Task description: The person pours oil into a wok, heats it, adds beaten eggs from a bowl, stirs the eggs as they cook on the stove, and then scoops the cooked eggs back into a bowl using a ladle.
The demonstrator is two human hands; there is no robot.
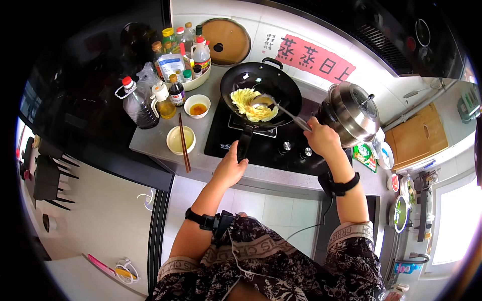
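A black wok (286, 81) sits on the glass gas hob (222, 141), its long handle (245, 141) pointing towards me. My left hand (229, 169) holds the end of that handle; some of its fingers are hidden. Pale yellow cooked egg (244, 103) lies folded in the wok. In my right hand (323, 137) is the handle of a metal ladle (283, 109), whose head rests on the egg. Left of the hob are a bowl with orange-brown liquid (197, 109) and a bowl with a little yellowish liquid (174, 139). A pair of wooden chopsticks (183, 141) lies across the second bowl.
A lidded steel pot (348, 113) stands right of the wok. Sauce bottles fill a white tray (203, 79) at the back left, near a large dark bottle (141, 113) and an oil jug (163, 103). A round lid (226, 41) leans on the wall. A cutting board (418, 135) stands at right.
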